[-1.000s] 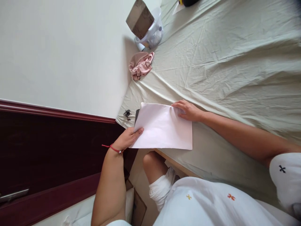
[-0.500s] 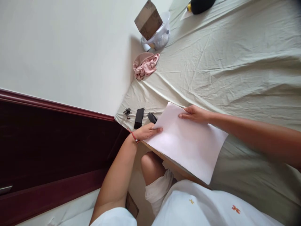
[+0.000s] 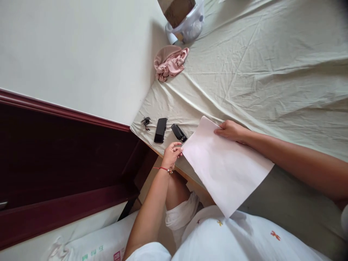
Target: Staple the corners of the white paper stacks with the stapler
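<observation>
White paper (image 3: 225, 166), one sheet or a thin stack, is held at a slant over the edge of the cloth-covered surface and my lap. My right hand (image 3: 231, 130) grips its far edge, thumb on top and fingers underneath. At the paper's left corner, my left hand (image 3: 173, 154) has thumb and fingertips pinched together on the edge. Just beyond that hand lies a black stapler (image 3: 178, 132). A black rectangular case (image 3: 160, 130) is to the stapler's left, with a small bunch of keys (image 3: 146, 122) farther left.
A pale green sheet (image 3: 261, 72) covers the wide surface, wrinkled in places. Against the wall sit a crumpled pink cloth (image 3: 170, 64) and a clear plastic basket (image 3: 193, 27) with a cardboard box (image 3: 179, 12) in it. Dark red wooden furniture (image 3: 62, 152) stands at left.
My left hand has slid from on top of the paper to its left edge. The paper and my right hand have shifted slightly right, and the stapler is now fully uncovered.
</observation>
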Action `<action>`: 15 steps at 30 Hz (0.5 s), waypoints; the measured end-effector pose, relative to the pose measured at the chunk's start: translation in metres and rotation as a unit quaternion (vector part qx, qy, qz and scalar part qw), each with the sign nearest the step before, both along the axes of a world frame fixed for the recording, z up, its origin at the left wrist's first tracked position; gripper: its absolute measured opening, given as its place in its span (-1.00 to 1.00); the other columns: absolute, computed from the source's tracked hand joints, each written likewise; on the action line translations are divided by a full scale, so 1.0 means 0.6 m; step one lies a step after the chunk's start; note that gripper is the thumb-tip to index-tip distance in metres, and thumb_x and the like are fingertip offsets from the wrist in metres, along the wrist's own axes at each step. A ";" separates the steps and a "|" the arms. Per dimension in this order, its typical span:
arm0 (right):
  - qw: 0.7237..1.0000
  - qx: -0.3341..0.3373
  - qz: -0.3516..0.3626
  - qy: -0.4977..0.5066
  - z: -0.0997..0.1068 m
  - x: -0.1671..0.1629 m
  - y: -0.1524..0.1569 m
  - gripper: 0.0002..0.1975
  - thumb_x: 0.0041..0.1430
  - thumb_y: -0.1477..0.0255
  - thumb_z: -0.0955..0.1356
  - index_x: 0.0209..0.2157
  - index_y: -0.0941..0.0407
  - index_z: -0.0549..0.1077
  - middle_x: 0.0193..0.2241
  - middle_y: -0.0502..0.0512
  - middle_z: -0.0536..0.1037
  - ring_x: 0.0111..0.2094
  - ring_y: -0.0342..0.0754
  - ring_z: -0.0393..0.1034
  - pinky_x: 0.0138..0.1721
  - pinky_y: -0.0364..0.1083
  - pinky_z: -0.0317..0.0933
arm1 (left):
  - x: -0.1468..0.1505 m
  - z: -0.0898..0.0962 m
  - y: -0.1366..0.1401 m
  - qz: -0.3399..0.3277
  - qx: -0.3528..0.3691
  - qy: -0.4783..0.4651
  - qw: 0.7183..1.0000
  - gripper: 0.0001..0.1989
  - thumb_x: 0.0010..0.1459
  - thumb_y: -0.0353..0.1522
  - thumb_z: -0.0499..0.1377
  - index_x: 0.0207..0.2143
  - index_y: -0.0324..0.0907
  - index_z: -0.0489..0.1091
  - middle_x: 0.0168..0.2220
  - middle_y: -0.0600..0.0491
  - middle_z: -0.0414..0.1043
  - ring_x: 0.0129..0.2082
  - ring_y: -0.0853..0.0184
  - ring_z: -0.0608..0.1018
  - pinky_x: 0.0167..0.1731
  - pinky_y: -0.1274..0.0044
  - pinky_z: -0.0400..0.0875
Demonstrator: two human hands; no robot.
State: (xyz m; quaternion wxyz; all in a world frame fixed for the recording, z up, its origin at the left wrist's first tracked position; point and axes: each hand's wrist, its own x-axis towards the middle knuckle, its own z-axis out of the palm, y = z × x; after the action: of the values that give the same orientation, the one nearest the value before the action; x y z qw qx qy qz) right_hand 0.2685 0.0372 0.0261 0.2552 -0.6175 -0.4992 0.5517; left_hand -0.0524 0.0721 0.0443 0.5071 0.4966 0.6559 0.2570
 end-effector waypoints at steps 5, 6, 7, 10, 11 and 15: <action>0.999 -0.001 -0.019 -0.037 0.009 -0.011 0.015 -0.72 0.19 0.32 0.38 -0.56 0.09 0.38 -0.55 0.06 0.47 -0.53 -0.08 0.33 -0.47 -0.08 0.14 | 0.020 -0.027 0.003 0.090 0.030 -0.013 0.995 -0.39 -0.20 -0.34 0.45 -0.09 -0.18 0.27 -0.53 0.24 0.44 -0.69 0.52 0.38 -0.66 0.68 0.02; 0.999 -0.003 -0.018 -0.049 0.011 -0.013 0.017 -0.73 0.20 0.33 0.37 -0.56 0.09 0.38 -0.56 0.05 0.45 -0.53 -0.09 0.32 -0.47 -0.09 0.12 | 0.024 -0.032 0.007 0.107 0.037 -0.012 0.994 -0.41 -0.17 -0.35 0.44 -0.10 -0.17 0.26 -0.54 0.26 0.42 -0.70 0.53 0.37 -0.66 0.68 0.02; 0.998 -0.005 -0.017 -0.061 0.013 -0.014 0.019 -0.74 0.21 0.34 0.36 -0.55 0.09 0.38 -0.57 0.04 0.44 -0.53 -0.11 0.31 -0.47 -0.10 0.10 | 0.028 -0.038 0.010 0.123 0.047 -0.010 0.991 -0.43 -0.14 -0.37 0.42 -0.10 -0.16 0.24 -0.55 0.28 0.40 -0.71 0.53 0.35 -0.66 0.68 0.04; 0.996 -0.009 -0.012 -0.088 0.016 -0.017 0.021 -0.74 0.24 0.34 0.34 -0.53 0.10 0.38 -0.59 0.01 0.39 -0.52 -0.13 0.27 -0.47 -0.12 0.07 | 0.038 -0.053 0.020 0.163 0.075 0.003 0.984 -0.50 -0.06 -0.40 0.39 -0.12 -0.14 0.20 -0.57 0.31 0.36 -0.74 0.54 0.33 -0.65 0.67 0.10; 0.996 -0.008 -0.013 -0.091 0.016 -0.018 0.021 -0.73 0.25 0.34 0.34 -0.53 0.10 0.38 -0.59 0.00 0.38 -0.52 -0.13 0.27 -0.47 -0.12 0.06 | 0.040 -0.057 0.023 0.173 0.084 0.009 0.981 -0.52 -0.04 -0.42 0.37 -0.13 -0.13 0.19 -0.56 0.31 0.36 -0.75 0.53 0.33 -0.66 0.67 0.11; 0.996 0.001 -0.031 -0.080 0.011 -0.019 0.019 -0.75 0.23 0.33 0.38 -0.51 0.11 0.43 -0.58 0.02 0.40 -0.48 -0.10 0.30 -0.42 -0.12 0.11 | 0.043 -0.073 0.029 0.190 0.112 0.034 0.975 -0.64 0.04 -0.44 0.29 -0.17 -0.13 0.18 -0.58 0.31 0.34 -0.77 0.52 0.30 -0.68 0.65 0.07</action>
State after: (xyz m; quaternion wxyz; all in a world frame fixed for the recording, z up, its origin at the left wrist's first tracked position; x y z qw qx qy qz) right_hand 0.2568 0.0486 0.0329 0.2319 -0.6747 -0.4992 0.4917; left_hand -0.0265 0.0896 0.0005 0.3679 0.4247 0.7221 0.4037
